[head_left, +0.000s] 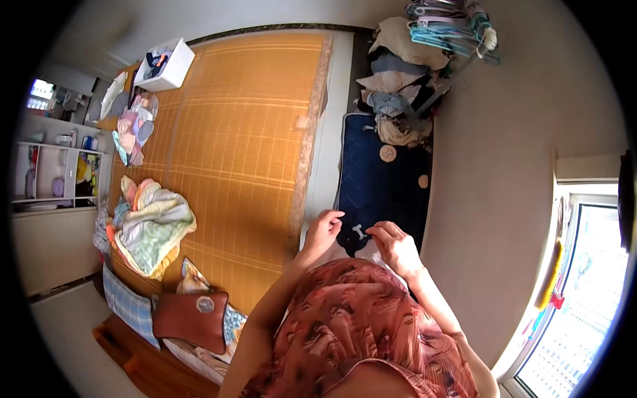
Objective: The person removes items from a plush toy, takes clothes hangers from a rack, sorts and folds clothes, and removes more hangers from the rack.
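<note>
No letters, numbers or brands legible. Landmark: tan slatted sleeping mat (245,132). Beside its right-hand long edge, navy quilted mat (368,189) bears pictorial signs: white bone figure (359,231); beige round patch (387,153) with bone outline. Second round patch (423,181), farther from landmark: motif too small to tell. At landmark's lower end, brown cushion (182,324) carries pale octagonal emblem (206,304), content unreadable. Pale rectangular patch (301,122) on landmark, near right-hand edge: any marking illegible.

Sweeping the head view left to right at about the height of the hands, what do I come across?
White shelves → crumpled blanket → left hand → white bone shape → right hand → window.
</note>
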`<state>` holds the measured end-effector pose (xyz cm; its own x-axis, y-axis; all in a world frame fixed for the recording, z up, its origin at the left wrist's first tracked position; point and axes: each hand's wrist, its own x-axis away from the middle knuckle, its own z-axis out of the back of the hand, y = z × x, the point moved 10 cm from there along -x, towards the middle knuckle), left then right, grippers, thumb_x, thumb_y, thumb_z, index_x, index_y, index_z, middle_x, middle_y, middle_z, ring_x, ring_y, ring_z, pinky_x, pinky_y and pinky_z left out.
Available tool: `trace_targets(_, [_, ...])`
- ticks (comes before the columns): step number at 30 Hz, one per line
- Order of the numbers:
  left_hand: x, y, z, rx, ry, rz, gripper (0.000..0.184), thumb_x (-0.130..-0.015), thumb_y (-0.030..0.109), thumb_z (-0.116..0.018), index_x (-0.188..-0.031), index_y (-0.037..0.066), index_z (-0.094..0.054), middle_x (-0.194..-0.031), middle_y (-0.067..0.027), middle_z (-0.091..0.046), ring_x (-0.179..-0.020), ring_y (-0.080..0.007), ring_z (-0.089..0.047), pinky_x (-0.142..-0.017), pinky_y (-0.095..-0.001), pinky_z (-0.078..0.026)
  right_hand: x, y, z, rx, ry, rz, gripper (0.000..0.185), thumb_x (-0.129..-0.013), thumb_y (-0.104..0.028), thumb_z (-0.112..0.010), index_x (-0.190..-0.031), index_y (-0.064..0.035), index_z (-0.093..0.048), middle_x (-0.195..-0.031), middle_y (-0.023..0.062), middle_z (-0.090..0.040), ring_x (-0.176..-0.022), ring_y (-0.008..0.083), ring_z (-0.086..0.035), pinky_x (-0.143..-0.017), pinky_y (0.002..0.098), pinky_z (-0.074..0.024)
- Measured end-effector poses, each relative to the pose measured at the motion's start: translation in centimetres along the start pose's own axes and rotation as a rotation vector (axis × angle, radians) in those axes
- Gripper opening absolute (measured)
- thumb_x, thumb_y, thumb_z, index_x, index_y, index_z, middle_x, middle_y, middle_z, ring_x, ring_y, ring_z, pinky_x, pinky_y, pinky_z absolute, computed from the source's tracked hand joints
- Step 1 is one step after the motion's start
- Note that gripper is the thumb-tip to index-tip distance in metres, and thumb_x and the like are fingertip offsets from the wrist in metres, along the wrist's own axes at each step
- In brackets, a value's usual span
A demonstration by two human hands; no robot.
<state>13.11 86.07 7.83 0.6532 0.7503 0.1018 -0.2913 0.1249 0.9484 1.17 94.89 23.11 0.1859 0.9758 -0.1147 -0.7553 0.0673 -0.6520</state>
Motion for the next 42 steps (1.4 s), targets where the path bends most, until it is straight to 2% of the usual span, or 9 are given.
trace_targets(4, [-2.9, -3.6, 3.5, 0.2, 0.034, 0.102, 0.021, -0.082, 0.0, -0.056, -0.102, 0.001, -0.058, -0.088, -0.009, -0.061, -0.077, -0.0143, -0.06, -0.066, -0.0249, -0.049, -4.7, 1.0, -2.1, 0.062, -0.079, 0.124, 0.02, -0.071, -0.001, -0.058, -0.091, -0.0054, -0.061, -0.09, 0.0079, -0.059, -0.081, 0.0239, -0.06, -0.071, 0.0321, -0.049])
trace_targets(10, [-12.2, -4.4, 2.1, 0.17, -0.064, 0.2, 0.019, -0.084, 0.003, -0.055, -0.103, -0.001, -0.057, -0.095, -0.0093, -0.062, -0.081, -0.0142, -0.06, -0.069, -0.0245, -0.049, -12.6, 7.1, -0.3, 0.094, -0.111, -0.032, 0.017, -0.074, -0.003, -0.059, -0.091, -0.0043, -0.058, -0.091, 0.008, -0.057, -0.084, 0.0227, -0.06, -0.069, 0.0301, -0.0511])
trace_targets(27, [-47.1, 2.6, 2.5, 0.291, -0.142, 0.149, 0.018, -0.086, 0.007, -0.055, -0.101, -0.001, -0.059, -0.091, -0.0079, -0.063, -0.083, -0.0119, -0.06, -0.072, -0.0222, -0.047, -41.8, 24.9, 19.2, 0.217, 0.345, -0.179, 0.011, -0.074, -0.002, -0.062, -0.085, -0.0041, -0.06, -0.086, 0.0087, -0.058, -0.081, 0.0267, -0.058, -0.069, 0.0339, -0.0487])
trace_targets(32, [-60.7, 8.5, 0.8, 0.299, -0.363, -0.025, 0.016, -0.088, 0.001, -0.05, -0.102, -0.002, -0.058, -0.092, -0.008, -0.063, -0.082, -0.0123, -0.06, -0.073, -0.0228, -0.047, -48.0, 26.9, 23.7, 0.282, 0.515, -0.287, 0.017, -0.072, 0.002, -0.063, -0.088, -0.0043, -0.061, -0.09, 0.0091, -0.059, -0.084, 0.0274, -0.058, -0.072, 0.0338, -0.0481])
trace_targets(34, [-66.0, 13.1, 0.1, 0.245, -0.34, -0.293, 0.017, -0.087, -0.003, -0.049, -0.101, 0.0, -0.058, -0.092, -0.0085, -0.063, -0.08, -0.0122, -0.06, -0.071, -0.0234, -0.048, -49.4, 27.6, 25.1, 0.336, 0.516, -0.344, 0.02, -0.071, 0.004, -0.062, -0.089, -0.0044, -0.061, -0.093, 0.0098, -0.059, -0.087, 0.0276, -0.058, -0.074, 0.0339, -0.048])
trace_targets(35, [-68.2, 14.6, -0.7, 0.252, -0.387, -0.275, 0.019, -0.085, -0.004, -0.051, -0.101, 0.002, -0.057, -0.091, -0.0086, -0.062, -0.078, -0.0132, -0.06, -0.068, -0.0236, -0.049, -50.0, 28.0, 25.8, 0.348, 0.535, -0.37, 0.018, -0.072, 0.004, -0.06, -0.089, -0.0039, -0.061, -0.093, 0.0106, -0.059, -0.088, 0.0284, -0.057, -0.075, 0.0349, -0.0473])
trace_targets(36, [-70.0, 18.0, -1.2, 0.1, -0.473, -0.24, 0.021, -0.085, -0.002, -0.051, -0.105, 0.003, -0.056, -0.097, -0.0075, -0.059, -0.089, -0.0139, -0.058, -0.078, -0.0252, -0.05, -50.7, 28.3, 26.5, 0.35, 0.549, -0.395, 0.017, -0.074, 0.004, -0.058, -0.089, -0.0034, -0.061, -0.094, 0.0113, -0.059, -0.089, 0.0292, -0.057, -0.076, 0.0359, -0.0467])
trace_targets(38, [-73.5, 21.8, -2.4, 0.035, -0.386, -0.437, 0.026, -0.08, 0.001, -0.057, -0.106, 0.005, -0.056, -0.101, -0.0113, -0.057, -0.088, -0.0208, -0.058, -0.071, -0.0282, -0.049, -52.8, 28.5, 27.8, 0.404, 0.536, -0.47, 0.017, -0.077, 0.004, -0.056, -0.092, -0.0025, -0.061, -0.095, 0.0111, -0.059, -0.09, 0.0284, -0.056, -0.076, 0.0357, -0.0462])
trace_targets(42, [-77.1, 25.7, -7.1, 0.033, -0.433, -0.506, 0.063, -0.069, 0.014, -0.072, -0.12, -0.002, -0.04, -0.123, -0.0223, -0.043, -0.115, -0.0357, -0.043, -0.097, -0.0385, -0.037, -55.4, 31.4, 28.9, 0.426, 0.542, -0.481, 0.016, -0.082, 0.002, -0.051, -0.095, -0.0011, -0.061, -0.095, 0.0107, -0.058, -0.089, 0.0277, -0.056, -0.076, 0.0357, -0.0454])
